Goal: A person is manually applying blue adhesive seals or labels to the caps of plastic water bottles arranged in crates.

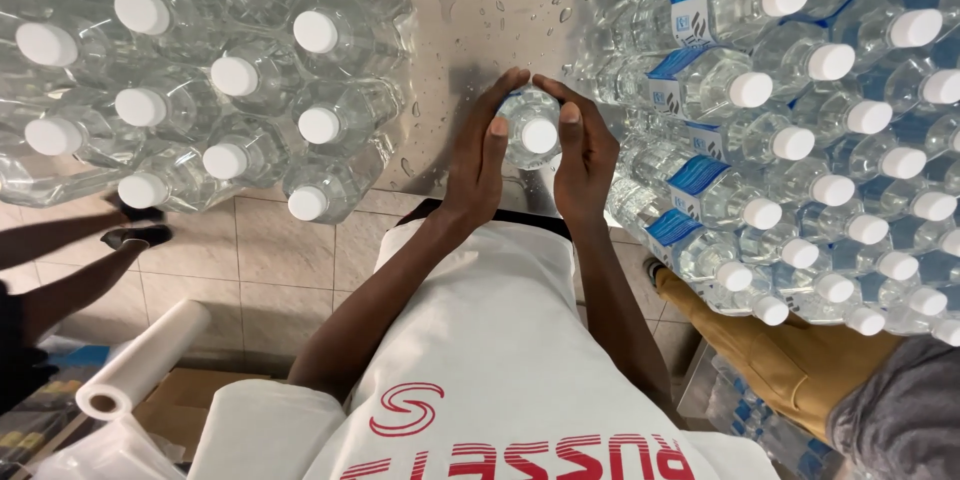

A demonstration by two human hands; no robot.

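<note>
- Standing at a wet steel table (480, 0), the person clasps one clear water bottle (530, 130) upright between both hands, white cap facing the camera
- Left hand (478, 155) is closed round the bottle's left side, thumb laid along its shoulder
- Right hand (585, 155) is closed round the right side, fingertips meeting the left hand's behind the bottle; judged a steadying hold, keeping the bottle still
- Bottle sits in the gap between two stacks: unlabelled bottles (200, 80) to the left, blue-labelled bottles (800, 110) to the right, all lying with caps outward
- Roll of clear film (140, 360) lies low left, beside cardboard
- Other people's limbs show at both lower edges, well apart from the bottle
</note>
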